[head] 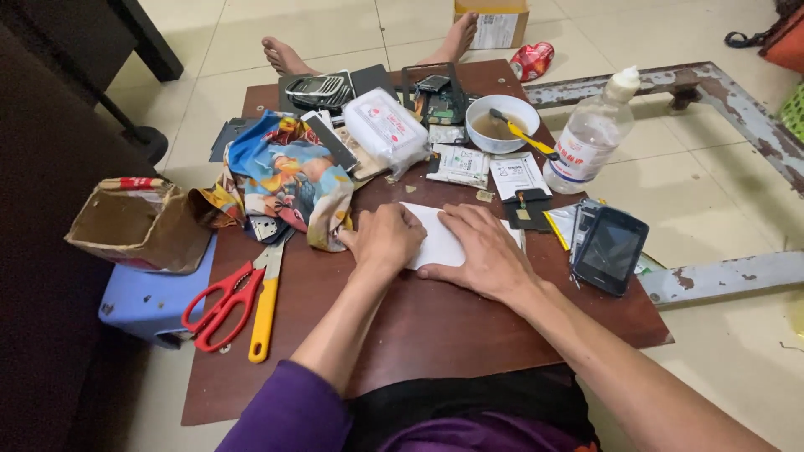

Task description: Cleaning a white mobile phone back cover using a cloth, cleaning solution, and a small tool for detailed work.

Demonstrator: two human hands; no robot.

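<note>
Brown board [435, 326] on tiled floor [712, 192], hands pressing seemingly paper [440, 243]

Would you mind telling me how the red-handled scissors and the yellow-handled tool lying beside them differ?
The red-handled scissors have two looped red grips; the yellow-handled tool has one straight yellow handle. The scissors lie slanted with the grips toward the table edge, while the tool lies nearly straight, its metal end toward the patterned cloth. Both rest on the brown table, left of the left hand, untouched.
</note>
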